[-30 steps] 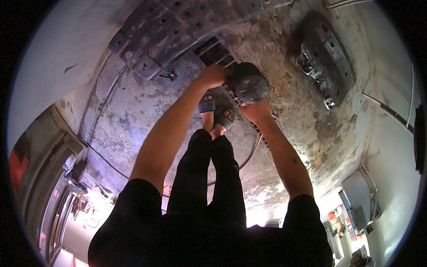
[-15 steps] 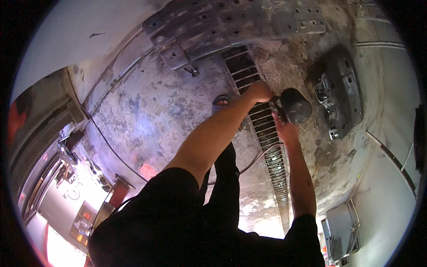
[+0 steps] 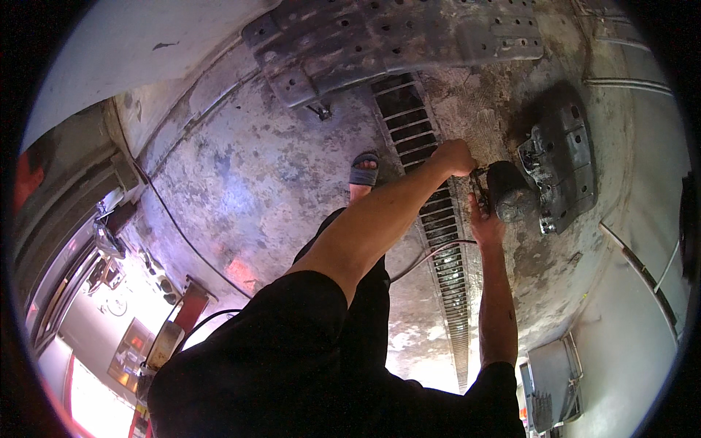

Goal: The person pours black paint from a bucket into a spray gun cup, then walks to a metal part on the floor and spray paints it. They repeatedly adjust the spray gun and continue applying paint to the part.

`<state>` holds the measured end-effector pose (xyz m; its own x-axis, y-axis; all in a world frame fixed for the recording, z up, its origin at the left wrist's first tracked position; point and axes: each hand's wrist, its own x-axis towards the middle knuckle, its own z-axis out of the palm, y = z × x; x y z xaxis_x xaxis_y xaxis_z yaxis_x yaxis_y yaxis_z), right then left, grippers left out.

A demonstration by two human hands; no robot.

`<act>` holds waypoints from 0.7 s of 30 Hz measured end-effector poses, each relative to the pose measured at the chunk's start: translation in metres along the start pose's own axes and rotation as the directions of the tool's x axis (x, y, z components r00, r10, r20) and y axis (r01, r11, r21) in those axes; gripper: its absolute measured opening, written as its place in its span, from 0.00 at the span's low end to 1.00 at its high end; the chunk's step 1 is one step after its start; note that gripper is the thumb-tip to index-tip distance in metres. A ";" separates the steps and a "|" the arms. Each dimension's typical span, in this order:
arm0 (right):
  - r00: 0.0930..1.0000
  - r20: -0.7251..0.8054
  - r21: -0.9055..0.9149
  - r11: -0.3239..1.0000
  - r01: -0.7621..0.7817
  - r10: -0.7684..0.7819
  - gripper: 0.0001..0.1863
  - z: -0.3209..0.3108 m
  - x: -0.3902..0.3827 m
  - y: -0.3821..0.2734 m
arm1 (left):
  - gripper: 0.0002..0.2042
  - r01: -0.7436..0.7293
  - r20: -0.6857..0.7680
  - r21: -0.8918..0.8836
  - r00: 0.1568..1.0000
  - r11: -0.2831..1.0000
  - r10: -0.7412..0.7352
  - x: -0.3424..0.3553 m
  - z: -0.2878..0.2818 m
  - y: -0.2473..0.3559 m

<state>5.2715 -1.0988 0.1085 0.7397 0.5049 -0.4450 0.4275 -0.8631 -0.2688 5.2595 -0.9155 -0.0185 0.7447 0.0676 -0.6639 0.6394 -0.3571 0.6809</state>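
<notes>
Right hand (image 3: 488, 226): fingers clasped around the narrow end of a black, grimy, cylinder-bodied implement (image 3: 512, 196), held above a stained concrete floor (image 3: 285, 175), between a slatted metal drain grate (image 3: 448, 277) and a black, perforated panel (image 3: 569, 164). Left hand (image 3: 454, 157): curled beside that end; from where I stand, I cannot tell whether its fingers grip. A dark, flexible hose (image 3: 438, 249) reaches the right wrist.

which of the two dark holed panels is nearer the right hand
The smaller panel, at the picture's right; the long panel, at the top, lies farther from the right hand.
</notes>
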 end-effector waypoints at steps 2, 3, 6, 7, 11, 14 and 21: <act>0.997 0.065 -0.010 0.999 -0.035 0.036 0.31 -0.001 0.001 0.004 | 0.22 -0.020 -0.013 -0.001 1.000 1.000 0.020 0.003 0.002 -0.002; 0.997 0.061 0.011 0.999 -0.048 0.047 0.31 0.000 0.000 0.005 | 0.22 -0.043 -0.027 0.003 0.999 0.999 0.043 0.003 0.001 -0.002; 1.000 -0.028 0.057 0.998 0.015 -0.014 0.31 0.005 0.000 0.006 | 0.22 -0.046 -0.017 0.026 0.999 0.999 0.046 -0.001 -0.002 -0.001; 0.997 -0.066 0.041 0.998 0.053 -0.050 0.31 0.008 0.001 0.006 | 0.22 -0.044 -0.012 0.053 0.999 0.998 0.045 -0.002 -0.004 0.000; 0.992 -0.105 0.226 0.970 0.091 -0.069 0.26 0.010 0.002 0.003 | 0.21 -0.071 -0.026 0.098 0.997 0.993 0.074 -0.007 -0.015 0.003; 0.981 -0.101 0.099 0.979 0.178 -0.168 0.25 0.009 0.006 0.001 | 0.19 -0.203 0.060 0.264 0.979 0.943 0.194 -0.015 -0.027 0.006; 0.988 0.068 0.091 0.985 -0.146 0.140 0.27 0.008 0.002 -0.020 | 0.29 0.166 -0.038 -0.712 0.961 0.682 -0.274 -0.069 -0.038 -0.048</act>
<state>5.2598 -1.0805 0.1060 0.7553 0.3786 -0.5349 0.2658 -0.9231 -0.2780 5.1851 -0.8678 0.0061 0.5480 0.1986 -0.8126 0.6958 0.4310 0.5746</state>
